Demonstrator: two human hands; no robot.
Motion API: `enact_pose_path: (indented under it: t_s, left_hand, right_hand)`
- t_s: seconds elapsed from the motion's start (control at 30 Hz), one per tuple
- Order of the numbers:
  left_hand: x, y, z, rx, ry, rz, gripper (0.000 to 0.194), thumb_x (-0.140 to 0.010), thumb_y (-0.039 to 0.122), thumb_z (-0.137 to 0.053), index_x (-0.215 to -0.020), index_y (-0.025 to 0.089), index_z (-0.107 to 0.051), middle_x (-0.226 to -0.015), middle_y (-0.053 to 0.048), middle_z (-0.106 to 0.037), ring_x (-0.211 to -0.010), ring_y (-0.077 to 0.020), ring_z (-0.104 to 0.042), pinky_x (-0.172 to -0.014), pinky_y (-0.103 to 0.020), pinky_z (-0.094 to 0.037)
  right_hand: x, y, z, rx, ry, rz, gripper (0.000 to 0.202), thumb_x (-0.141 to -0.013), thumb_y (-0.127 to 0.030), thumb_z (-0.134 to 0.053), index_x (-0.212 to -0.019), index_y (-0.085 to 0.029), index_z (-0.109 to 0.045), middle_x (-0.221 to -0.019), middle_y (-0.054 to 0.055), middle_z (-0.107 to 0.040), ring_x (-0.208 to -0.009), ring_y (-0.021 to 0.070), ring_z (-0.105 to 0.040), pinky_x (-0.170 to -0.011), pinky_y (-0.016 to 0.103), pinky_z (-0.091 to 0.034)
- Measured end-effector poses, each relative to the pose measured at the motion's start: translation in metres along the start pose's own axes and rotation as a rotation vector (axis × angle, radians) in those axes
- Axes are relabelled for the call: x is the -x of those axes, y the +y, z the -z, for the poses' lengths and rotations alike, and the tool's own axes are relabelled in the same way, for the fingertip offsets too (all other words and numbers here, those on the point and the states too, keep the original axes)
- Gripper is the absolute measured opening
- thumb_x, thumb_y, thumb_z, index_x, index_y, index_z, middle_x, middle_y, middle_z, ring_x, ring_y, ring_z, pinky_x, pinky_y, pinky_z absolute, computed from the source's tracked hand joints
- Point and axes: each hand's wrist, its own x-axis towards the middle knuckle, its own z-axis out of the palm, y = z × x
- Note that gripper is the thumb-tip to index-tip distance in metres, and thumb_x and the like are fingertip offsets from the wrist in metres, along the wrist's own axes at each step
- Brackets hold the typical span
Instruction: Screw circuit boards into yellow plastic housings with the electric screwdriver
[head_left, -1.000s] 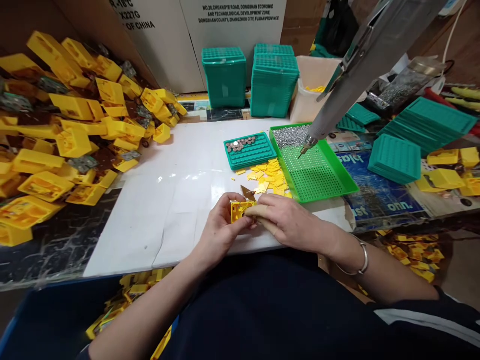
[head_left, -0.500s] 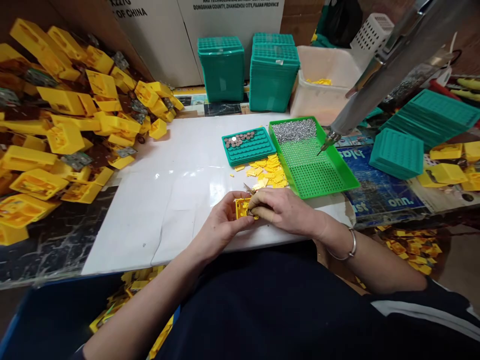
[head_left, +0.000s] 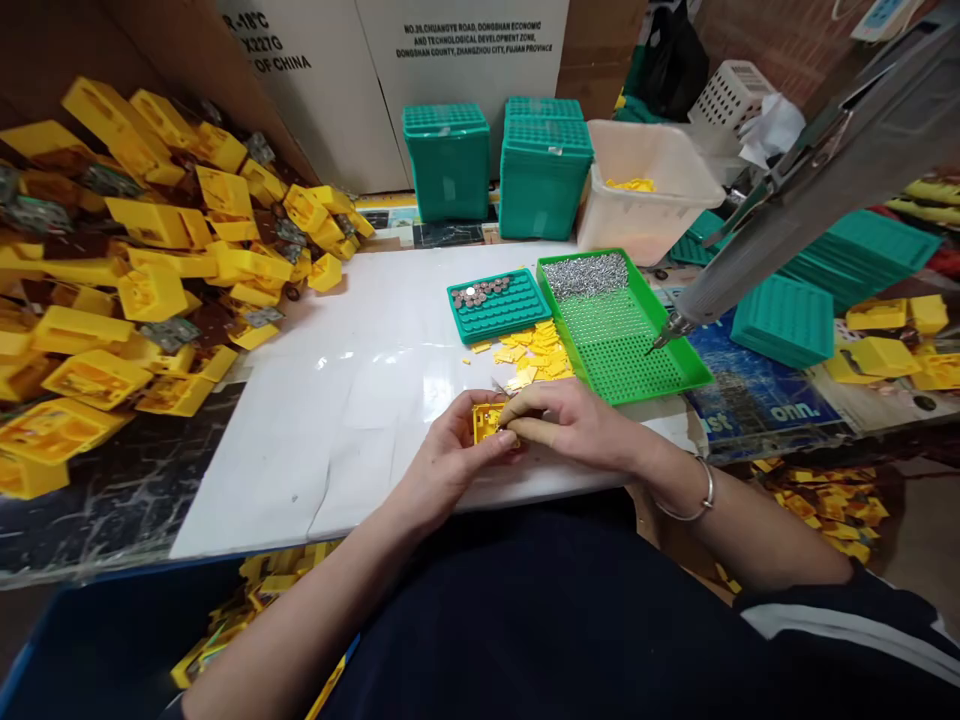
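Taking the small open yellow plastic housing point(head_left: 487, 421) as the clock's centre, a jumbled heap of yellow plastic housings point(head_left: 157, 290) lay at ten o'clock on the desk point(head_left: 300, 400). The left hand point(head_left: 450, 448) was at eight o'clock, its fingers pinching the small housing, open side up, above the front of the desk. At twelve stood a shallow teal plastic tray point(head_left: 510, 318), small round metallic discs point(head_left: 480, 292) in its rear part. Loose flat yellow plastic pieces point(head_left: 536, 355) lay between one and two o'clock. The right hand point(head_left: 574, 425) came in from three, its fingers drawn together over the housing's right part; a thin pointed piece point(head_left: 498, 386) showed just above them, but their exact grip was hidden. At two o'clock sat a bright green perforated plastic tray point(head_left: 622, 350), silvery metal bits point(head_left: 585, 273) at its far end. A grey metal tool point(head_left: 750, 235) slanted down, its tip above that tray's right side.
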Motion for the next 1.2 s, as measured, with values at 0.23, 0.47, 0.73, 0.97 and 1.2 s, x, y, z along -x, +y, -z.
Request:
enact_pose_path:
  t_s: [0.23, 0.47, 0.73, 0.97, 1.2]
  left_hand:
    - [0.006, 0.015, 0.013, 0.239, -0.106, 0.193, 0.031, -0.074, 0.018, -0.074, -0.099, 0.024, -0.057, -0.084, -0.002, -0.072, -0.071, -0.0154, -0.070, -0.063, -0.022, -0.055]
    - [0.012, 0.019, 0.019, 0.151, -0.310, 0.298, 0.034, -0.077, 0.022, -0.071, -0.109, 0.026, -0.060, -0.083, -0.003, -0.070, -0.062, -0.0169, -0.070, -0.055, -0.023, -0.053]
    - [0.015, 0.012, 0.004, -0.198, -0.005, -0.001, 0.029, -0.082, 0.032, -0.069, -0.103, 0.022, -0.051, -0.092, 0.000, -0.062, -0.081, -0.0161, -0.064, -0.075, -0.033, -0.057]
    - [0.009, 0.002, -0.001, -0.145, 0.062, -0.086, 0.030, -0.081, 0.029, -0.070, -0.101, 0.021, -0.050, -0.086, 0.001, -0.063, -0.078, -0.0138, -0.061, -0.072, -0.026, -0.052]
    - [0.008, 0.005, 0.002, 0.177, -0.015, 0.020, 0.031, -0.076, 0.019, -0.070, -0.105, 0.021, -0.057, -0.100, -0.003, -0.069, -0.091, -0.0180, -0.065, -0.079, -0.029, -0.052]
  right_hand:
    - [0.004, 0.008, 0.013, 0.198, 0.210, 0.458, 0.033, -0.088, -0.016, -0.059, -0.120, -0.017, -0.058, -0.123, 0.012, -0.060, -0.122, 0.0196, -0.054, -0.101, 0.039, -0.048]
    - [-0.002, 0.003, 0.013, 0.438, -0.060, 0.641, 0.034, -0.093, -0.011, -0.044, -0.127, -0.014, -0.052, -0.128, 0.015, -0.059, -0.123, 0.0181, -0.054, -0.101, 0.035, -0.050]
    - [0.000, 0.004, 0.007, 0.371, 0.042, 0.476, 0.028, -0.089, -0.013, -0.047, -0.115, -0.014, -0.057, -0.107, 0.010, -0.064, -0.097, 0.0144, -0.063, -0.082, 0.026, -0.055]
    - [0.002, -0.001, -0.015, 0.100, 0.268, 0.358, 0.028, -0.084, -0.009, -0.054, -0.110, -0.019, -0.057, -0.091, 0.002, -0.068, -0.078, 0.0091, -0.064, -0.070, 0.020, -0.053]
    - [0.010, 0.003, -0.033, 0.008, 0.341, 0.243, 0.045, -0.085, -0.011, -0.055, -0.128, -0.022, -0.049, -0.099, 0.001, -0.069, -0.078, 0.0074, -0.066, -0.069, 0.017, -0.055]
